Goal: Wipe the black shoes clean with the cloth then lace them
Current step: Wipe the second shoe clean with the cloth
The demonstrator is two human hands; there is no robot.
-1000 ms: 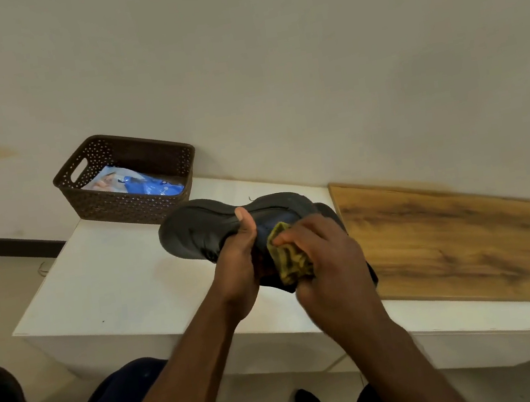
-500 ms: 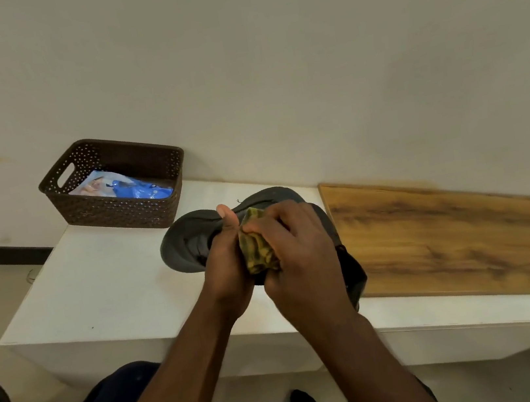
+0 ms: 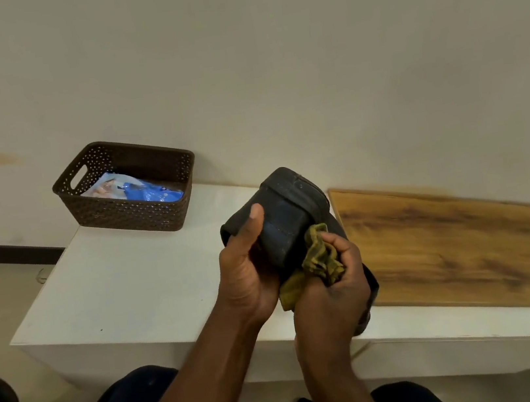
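We count one black shoe (image 3: 288, 218), one yellow-green cloth (image 3: 320, 258) and two hands. On the tabletop (image 3: 132, 289): one brown basket (image 3: 126, 204) left of the shoe, one wooden board (image 3: 468, 239) right of it.

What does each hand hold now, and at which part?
The left hand grips the black shoe around its side, thumb on top. The right hand holds the bunched yellow cloth against the shoe.

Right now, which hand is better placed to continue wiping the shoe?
The right hand: it grips the cloth against the black shoe. The left hand holds the shoe.
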